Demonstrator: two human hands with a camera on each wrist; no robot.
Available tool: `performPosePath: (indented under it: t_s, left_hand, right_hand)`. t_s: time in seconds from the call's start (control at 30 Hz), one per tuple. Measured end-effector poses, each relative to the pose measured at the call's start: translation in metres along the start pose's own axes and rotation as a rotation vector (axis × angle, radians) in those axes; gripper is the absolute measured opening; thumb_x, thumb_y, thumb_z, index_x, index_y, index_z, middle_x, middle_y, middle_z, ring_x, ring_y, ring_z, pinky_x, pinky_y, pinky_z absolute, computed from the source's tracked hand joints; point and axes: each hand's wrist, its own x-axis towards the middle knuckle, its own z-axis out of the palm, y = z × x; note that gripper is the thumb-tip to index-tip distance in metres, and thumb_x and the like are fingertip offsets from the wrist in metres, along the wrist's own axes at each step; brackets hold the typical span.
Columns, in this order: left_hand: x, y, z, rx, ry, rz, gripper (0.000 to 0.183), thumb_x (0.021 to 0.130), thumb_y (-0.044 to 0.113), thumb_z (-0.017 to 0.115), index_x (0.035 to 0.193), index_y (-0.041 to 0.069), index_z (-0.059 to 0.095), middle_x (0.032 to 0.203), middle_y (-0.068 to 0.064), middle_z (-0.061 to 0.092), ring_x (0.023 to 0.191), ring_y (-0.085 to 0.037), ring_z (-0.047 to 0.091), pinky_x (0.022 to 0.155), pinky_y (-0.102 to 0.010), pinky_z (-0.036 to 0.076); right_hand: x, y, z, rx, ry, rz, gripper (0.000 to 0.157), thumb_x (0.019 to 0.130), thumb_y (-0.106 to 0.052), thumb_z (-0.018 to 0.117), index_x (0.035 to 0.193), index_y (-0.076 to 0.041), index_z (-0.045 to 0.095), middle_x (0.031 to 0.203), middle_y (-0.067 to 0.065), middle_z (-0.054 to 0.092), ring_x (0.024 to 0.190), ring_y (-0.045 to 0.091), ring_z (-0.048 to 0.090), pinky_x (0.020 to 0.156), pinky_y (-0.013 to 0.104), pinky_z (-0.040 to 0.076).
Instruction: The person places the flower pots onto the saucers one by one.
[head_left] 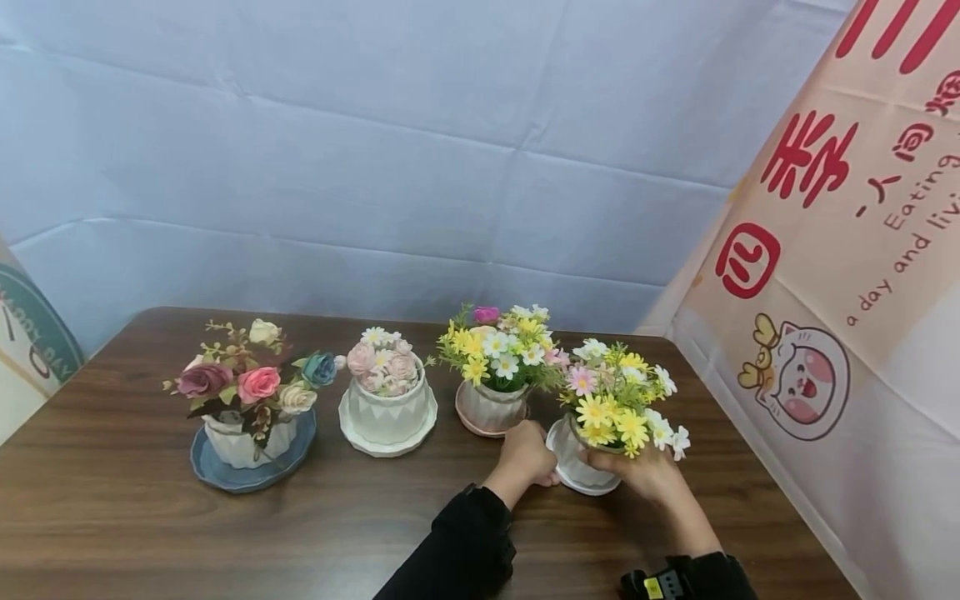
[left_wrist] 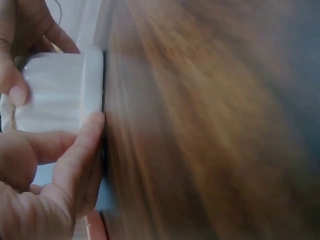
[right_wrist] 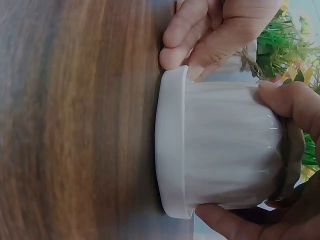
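Note:
At the right of the head view stands a white fluted flowerpot (head_left: 573, 457) with yellow, white and pink artificial flowers (head_left: 615, 404). Its base sits on a white saucer (head_left: 592, 488) on the table. My right hand (head_left: 647, 473) grips the pot from the right, with thumb and fingers on opposite sides in the right wrist view. On the left, my left hand (head_left: 527, 457) pinches the saucer's rim, its thumb at the upper edge and its fingers low against the side in the right wrist view. Flowers partly cover the right hand in the head view.
Left of my hands, a potted bouquet (head_left: 498, 367) stands on a pink saucer (head_left: 477, 427). Farther left are a pink-flowered pot (head_left: 386, 408) on a white saucer and a rose pot (head_left: 251, 442) on a blue saucer (head_left: 288, 471). A printed cloth (head_left: 817, 275) hangs along the right.

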Motion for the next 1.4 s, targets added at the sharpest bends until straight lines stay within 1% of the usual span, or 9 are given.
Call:
performPosePath:
  t_s: [0.1,0.17,0.43,0.63,0.8,0.9,1.03,1.2,1.4]
  left_hand:
    - [0.002,0.001,0.0,0.02,0.006,0.0,0.009,0.08,-0.009,0.059,0.075,-0.002,0.06,0.043,-0.002,0.055,0.04,-0.013,0.058,0.041,-0.022,0.048]
    - [0.002,0.002,0.0,0.027,0.013,0.0,0.01,0.08,-0.008,0.059,0.073,-0.002,0.06,0.043,-0.002,0.054,0.04,-0.013,0.057,0.041,-0.022,0.047]
    - [0.005,0.004,0.006,0.026,0.021,-0.004,0.006,0.08,-0.008,0.061,0.077,-0.003,0.06,0.041,-0.002,0.053,0.038,-0.012,0.056,0.039,-0.022,0.047]
    - [0.005,0.005,0.01,0.036,0.034,-0.02,0.004,0.08,-0.007,0.063,0.083,-0.006,0.063,0.041,-0.002,0.053,0.038,-0.012,0.056,0.039,-0.022,0.046]
    - [0.005,0.006,0.011,0.043,0.04,-0.021,0.006,0.079,-0.007,0.063,0.085,-0.006,0.063,0.041,-0.001,0.054,0.037,-0.012,0.056,0.039,-0.023,0.046]
    - [0.005,0.008,0.01,0.052,0.052,-0.025,0.001,0.08,-0.006,0.063,0.08,-0.006,0.064,0.041,0.0,0.053,0.037,-0.011,0.055,0.039,-0.023,0.046]
    - [0.004,0.008,0.011,0.053,0.06,-0.032,0.004,0.081,-0.004,0.064,0.076,-0.005,0.064,0.041,0.0,0.052,0.037,-0.011,0.055,0.039,-0.022,0.045]
    - [0.005,0.009,0.012,0.058,0.064,-0.044,0.004,0.08,-0.004,0.064,0.083,-0.007,0.065,0.041,0.0,0.052,0.038,-0.011,0.055,0.04,-0.022,0.046]
    - [0.005,0.009,0.01,0.05,0.064,-0.047,0.002,0.08,-0.005,0.064,0.082,-0.005,0.064,0.041,0.0,0.053,0.038,-0.011,0.055,0.039,-0.022,0.045]
  right_hand:
    - [0.002,0.0,-0.001,-0.013,-0.001,0.019,0.092,0.078,-0.04,0.069,0.135,0.015,0.024,0.133,0.038,0.033,0.119,0.051,0.036,0.095,0.059,0.032]
    - [0.003,0.0,-0.002,-0.022,-0.005,0.03,0.092,0.079,-0.042,0.068,0.134,0.016,0.024,0.132,0.039,0.033,0.118,0.052,0.036,0.094,0.06,0.032]
    - [0.005,0.004,-0.006,-0.014,0.001,0.047,0.093,0.078,-0.041,0.069,0.133,0.018,0.023,0.132,0.04,0.032,0.118,0.052,0.036,0.093,0.058,0.035]
    - [0.006,0.007,-0.006,0.024,0.021,0.012,0.091,0.077,-0.036,0.071,0.134,0.017,0.023,0.132,0.038,0.034,0.118,0.05,0.038,0.094,0.056,0.036]
    - [0.007,0.007,-0.006,0.035,0.025,0.015,0.09,0.078,-0.033,0.071,0.133,0.019,0.023,0.131,0.039,0.034,0.117,0.05,0.038,0.094,0.055,0.036]
    - [0.008,0.008,-0.006,0.074,0.041,0.01,0.09,0.076,-0.031,0.072,0.134,0.018,0.023,0.131,0.038,0.035,0.117,0.049,0.038,0.094,0.055,0.036]
    - [0.01,0.009,-0.005,0.133,0.052,0.008,0.09,0.075,-0.028,0.073,0.134,0.017,0.023,0.131,0.037,0.035,0.117,0.048,0.038,0.095,0.055,0.035]
    - [0.01,0.009,-0.005,0.128,0.058,-0.002,0.09,0.076,-0.028,0.074,0.134,0.018,0.023,0.131,0.037,0.035,0.117,0.048,0.039,0.095,0.055,0.035]
    - [0.011,0.009,-0.004,0.135,0.062,-0.031,0.088,0.075,-0.026,0.073,0.135,0.016,0.023,0.131,0.035,0.036,0.117,0.046,0.039,0.095,0.054,0.035]
